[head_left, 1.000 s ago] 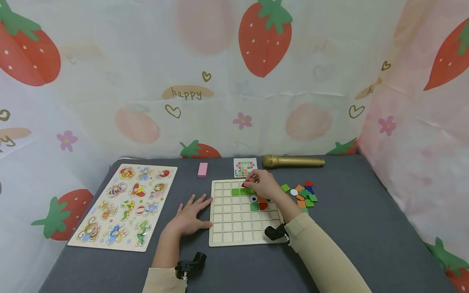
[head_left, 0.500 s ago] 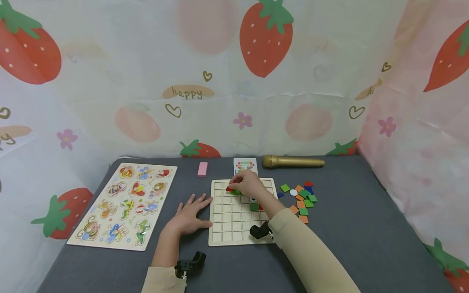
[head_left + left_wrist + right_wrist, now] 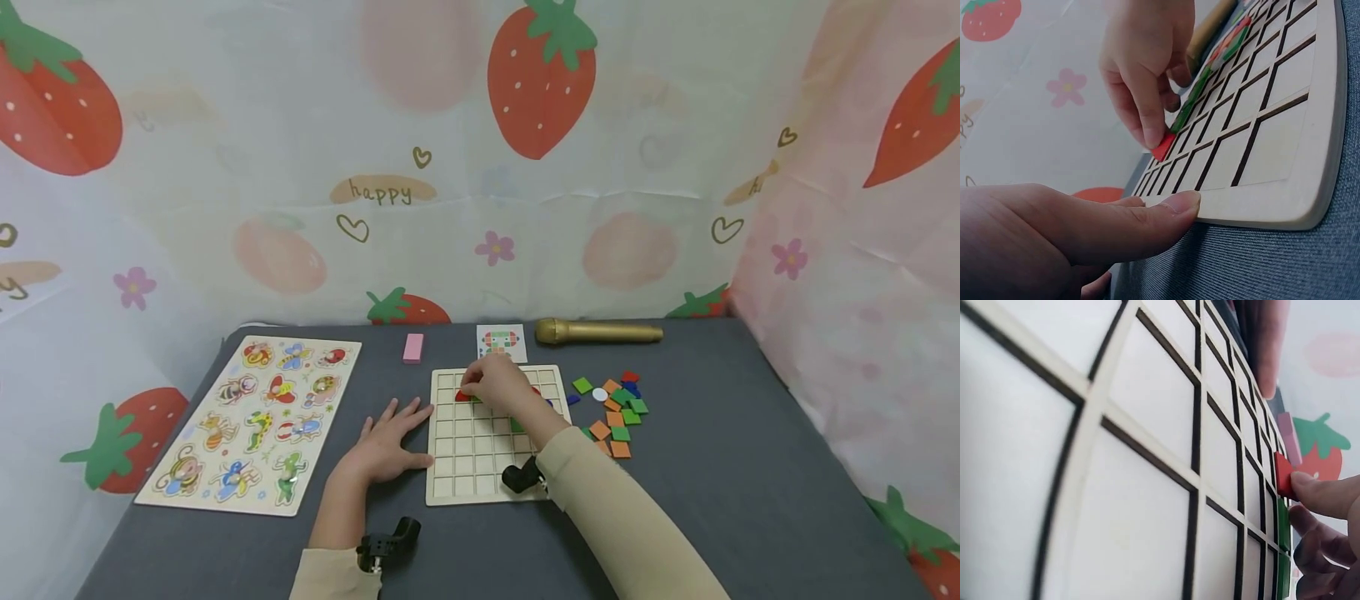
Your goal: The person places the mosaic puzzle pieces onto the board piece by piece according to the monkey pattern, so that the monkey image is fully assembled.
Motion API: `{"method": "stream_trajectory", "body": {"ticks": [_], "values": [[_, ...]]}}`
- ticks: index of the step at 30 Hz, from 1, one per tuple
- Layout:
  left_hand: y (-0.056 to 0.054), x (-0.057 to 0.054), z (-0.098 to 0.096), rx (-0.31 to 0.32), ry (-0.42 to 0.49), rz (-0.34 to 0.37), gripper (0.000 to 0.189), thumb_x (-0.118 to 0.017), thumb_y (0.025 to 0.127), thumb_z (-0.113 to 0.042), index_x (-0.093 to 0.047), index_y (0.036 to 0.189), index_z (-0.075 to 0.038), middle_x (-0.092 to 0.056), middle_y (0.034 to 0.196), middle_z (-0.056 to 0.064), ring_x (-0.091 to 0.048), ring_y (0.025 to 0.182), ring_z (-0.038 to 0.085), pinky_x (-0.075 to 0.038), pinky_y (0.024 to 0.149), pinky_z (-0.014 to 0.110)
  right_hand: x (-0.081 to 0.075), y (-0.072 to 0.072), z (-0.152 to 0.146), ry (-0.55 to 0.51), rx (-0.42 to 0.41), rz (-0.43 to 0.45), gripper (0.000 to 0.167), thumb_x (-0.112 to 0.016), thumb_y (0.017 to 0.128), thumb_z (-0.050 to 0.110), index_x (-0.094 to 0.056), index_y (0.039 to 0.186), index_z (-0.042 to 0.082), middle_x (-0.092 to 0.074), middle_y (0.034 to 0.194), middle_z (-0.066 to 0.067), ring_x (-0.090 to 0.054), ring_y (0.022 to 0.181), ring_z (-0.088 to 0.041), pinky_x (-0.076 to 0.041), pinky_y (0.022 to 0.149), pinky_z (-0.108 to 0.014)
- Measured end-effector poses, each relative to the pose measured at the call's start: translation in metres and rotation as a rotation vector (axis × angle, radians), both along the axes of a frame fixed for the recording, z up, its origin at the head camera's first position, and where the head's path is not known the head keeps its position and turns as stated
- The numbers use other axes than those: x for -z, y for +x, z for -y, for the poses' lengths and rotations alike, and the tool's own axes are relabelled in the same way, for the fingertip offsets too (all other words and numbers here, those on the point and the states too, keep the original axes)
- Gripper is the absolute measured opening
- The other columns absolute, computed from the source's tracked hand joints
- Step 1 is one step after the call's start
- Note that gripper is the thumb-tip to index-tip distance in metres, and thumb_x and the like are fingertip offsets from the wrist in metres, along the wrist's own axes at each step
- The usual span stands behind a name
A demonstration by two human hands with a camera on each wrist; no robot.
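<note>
A pale wooden grid board [image 3: 465, 465] lies on the grey table in the head view. Over its upper left cells, my right hand [image 3: 498, 386] pinches a small red tile [image 3: 461, 396]. In the right wrist view the thumb [image 3: 1313, 487] rests against the red tile [image 3: 1283, 475], beside a green tile [image 3: 1283, 519] in the same row. My left hand [image 3: 386, 446] lies with spread fingers at the board's left edge. Its thumb [image 3: 1166, 219] touches the rim in the left wrist view. The right hand and forearm hide part of the tiles on the board.
Loose coloured tiles [image 3: 618, 408] lie scattered right of the board. Behind it are a small pattern card [image 3: 501, 340], a gold microphone [image 3: 600, 332] and a pink block [image 3: 412, 348]. An insect puzzle board [image 3: 255, 425] lies at the left.
My right hand has moved left along the board's upper rows with the red tile, then slightly down toward the upper left cells. The left hand has stayed at the edge.
</note>
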State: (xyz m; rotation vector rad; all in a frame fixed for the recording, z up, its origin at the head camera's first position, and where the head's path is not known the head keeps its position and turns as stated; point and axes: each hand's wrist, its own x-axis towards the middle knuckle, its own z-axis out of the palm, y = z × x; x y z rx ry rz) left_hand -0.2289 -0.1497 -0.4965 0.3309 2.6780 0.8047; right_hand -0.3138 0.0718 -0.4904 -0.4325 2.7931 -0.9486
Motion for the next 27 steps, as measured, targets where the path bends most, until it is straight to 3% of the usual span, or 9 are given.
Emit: {"method": "stream_trajectory", "body": {"ticks": [12, 19, 27], "values": [[0.0, -0.001, -0.001, -0.006, -0.003, 0.003, 0.082, -0.08, 0.086, -0.03, -0.04, 0.157, -0.021, -0.027, 0.167, 0.009, -0.005, 0.157, 0.04, 0.0, 0.121, 0.068, -0.005, 0.006, -0.002, 0.003, 0.041, 0.026, 0.01, -0.073, 0.094, 0.026, -0.082, 0.099, 0.023, -0.072, 0.097, 0.004, -0.063, 0.087, -0.014, -0.052, 0.071, -0.032], [0.001, 0.001, -0.002, -0.022, -0.011, 0.013, 0.083, -0.08, 0.085, -0.03, -0.039, 0.157, -0.022, -0.027, 0.167, 0.009, -0.005, 0.157, 0.039, 0.001, 0.121, 0.068, -0.006, 0.012, -0.027, -0.035, 0.036, -0.013, 0.016, -0.072, 0.095, 0.027, -0.078, 0.108, 0.019, -0.07, 0.097, 0.003, -0.063, 0.087, -0.016, -0.053, 0.07, -0.033], [0.001, -0.002, -0.002, -0.021, -0.003, 0.015, 0.083, -0.081, 0.085, -0.029, -0.039, 0.157, -0.022, -0.027, 0.167, 0.009, -0.004, 0.157, 0.039, 0.002, 0.121, 0.067, -0.007, 0.022, -0.062, -0.112, 0.101, -0.041, 0.022, -0.073, 0.094, 0.024, -0.076, 0.113, 0.012, -0.071, 0.097, 0.0, -0.066, 0.085, -0.018, -0.056, 0.071, -0.034]]}}
